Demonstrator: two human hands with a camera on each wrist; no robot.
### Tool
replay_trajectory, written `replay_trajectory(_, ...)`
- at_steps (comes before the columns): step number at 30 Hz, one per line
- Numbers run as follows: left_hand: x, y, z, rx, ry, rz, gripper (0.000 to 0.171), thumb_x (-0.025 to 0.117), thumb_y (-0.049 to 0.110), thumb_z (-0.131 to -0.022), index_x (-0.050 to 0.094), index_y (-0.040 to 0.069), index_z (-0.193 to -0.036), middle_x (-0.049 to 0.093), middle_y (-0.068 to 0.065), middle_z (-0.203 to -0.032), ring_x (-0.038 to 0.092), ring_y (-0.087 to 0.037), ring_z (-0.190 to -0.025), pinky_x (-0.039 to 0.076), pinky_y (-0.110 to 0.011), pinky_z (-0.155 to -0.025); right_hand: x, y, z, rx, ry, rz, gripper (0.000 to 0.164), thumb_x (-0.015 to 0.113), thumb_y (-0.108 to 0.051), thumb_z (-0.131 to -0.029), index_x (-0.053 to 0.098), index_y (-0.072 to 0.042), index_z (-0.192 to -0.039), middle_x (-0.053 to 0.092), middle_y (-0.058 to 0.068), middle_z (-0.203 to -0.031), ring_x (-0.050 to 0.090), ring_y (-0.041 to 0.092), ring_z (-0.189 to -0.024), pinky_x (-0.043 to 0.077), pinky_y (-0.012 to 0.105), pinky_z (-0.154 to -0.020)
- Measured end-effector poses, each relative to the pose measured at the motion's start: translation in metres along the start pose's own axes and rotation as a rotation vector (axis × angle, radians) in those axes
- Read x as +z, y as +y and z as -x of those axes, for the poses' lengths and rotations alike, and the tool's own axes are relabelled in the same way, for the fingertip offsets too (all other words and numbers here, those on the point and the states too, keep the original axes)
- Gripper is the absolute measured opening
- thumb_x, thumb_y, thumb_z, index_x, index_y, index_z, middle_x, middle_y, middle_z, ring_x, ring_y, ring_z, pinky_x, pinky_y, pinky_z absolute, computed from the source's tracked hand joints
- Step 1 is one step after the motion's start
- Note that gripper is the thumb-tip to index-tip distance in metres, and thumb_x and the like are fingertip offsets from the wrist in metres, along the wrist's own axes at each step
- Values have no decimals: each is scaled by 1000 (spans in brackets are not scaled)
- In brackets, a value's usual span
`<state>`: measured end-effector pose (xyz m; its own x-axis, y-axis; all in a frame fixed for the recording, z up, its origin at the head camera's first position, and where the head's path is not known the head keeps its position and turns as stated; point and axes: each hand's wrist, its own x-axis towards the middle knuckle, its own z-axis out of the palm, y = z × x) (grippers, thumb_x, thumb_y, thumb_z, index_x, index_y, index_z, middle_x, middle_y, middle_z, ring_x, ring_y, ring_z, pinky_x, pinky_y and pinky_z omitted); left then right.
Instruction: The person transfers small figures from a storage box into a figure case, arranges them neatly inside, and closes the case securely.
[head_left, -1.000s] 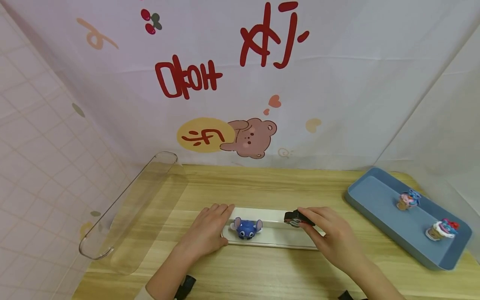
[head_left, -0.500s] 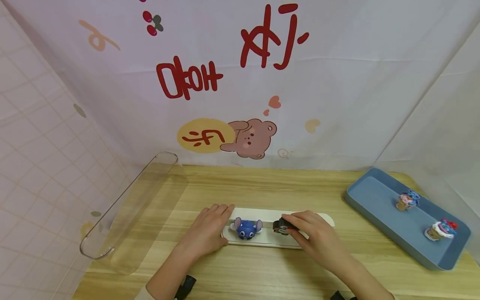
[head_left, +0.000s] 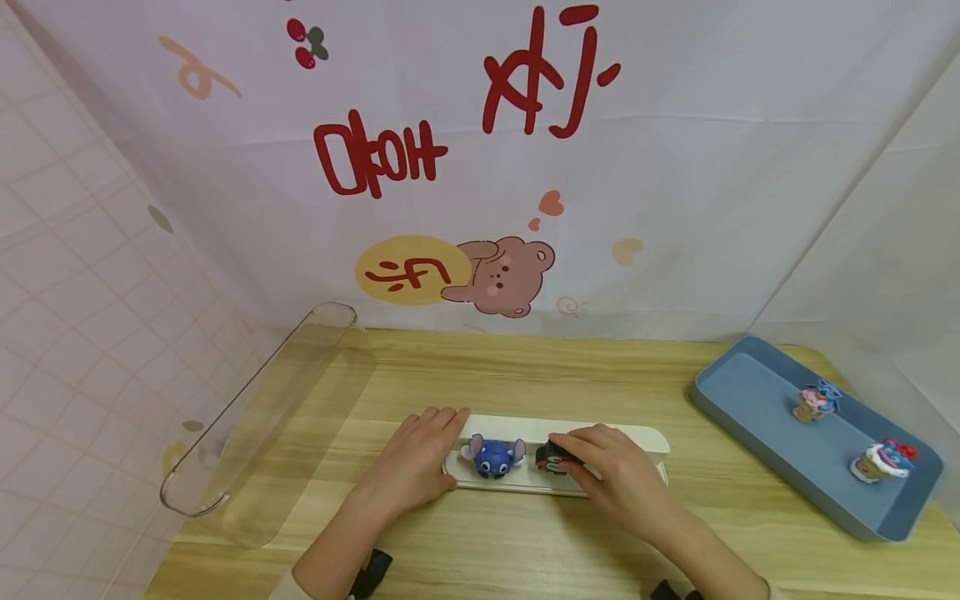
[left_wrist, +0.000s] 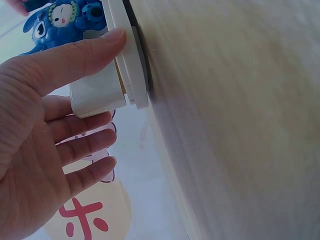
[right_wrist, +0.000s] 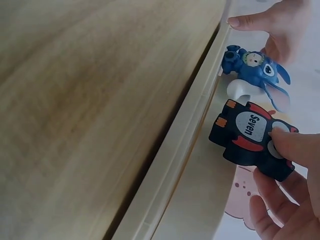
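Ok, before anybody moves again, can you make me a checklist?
1. Left hand holding the white shelf's end: ok.
2. Blue figure standing upright on it: ok.
3. Right hand free: not ok, it pinches the black toy.
4. Gap between the black toy and blue figure: ok, a small one shows in the head view.
5. Black toy resting on the shelf: cannot tell.

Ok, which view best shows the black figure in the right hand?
The right wrist view: it shows the black figure large, its "Seven" lettering readable. The head view shows it small, partly covered by the right hand. The left wrist view has only a dark sliver at upper left, possibly it.
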<state>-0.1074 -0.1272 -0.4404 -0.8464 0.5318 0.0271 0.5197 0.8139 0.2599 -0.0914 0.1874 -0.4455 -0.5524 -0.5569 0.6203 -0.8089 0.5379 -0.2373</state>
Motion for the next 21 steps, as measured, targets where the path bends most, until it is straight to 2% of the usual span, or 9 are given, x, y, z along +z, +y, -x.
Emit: replay_trajectory(21, 0, 1, 0, -11, 2, 8, 97, 99, 21, -72, 50, 2, -153, 60, -11, -142, 54, -30, -130, 45, -52, -108, 7, -2, -3, -3, -53, 15, 50, 90, -1, -75, 76, -9, -122, 74, -2, -108, 67, 15, -93, 56, 35, -82)
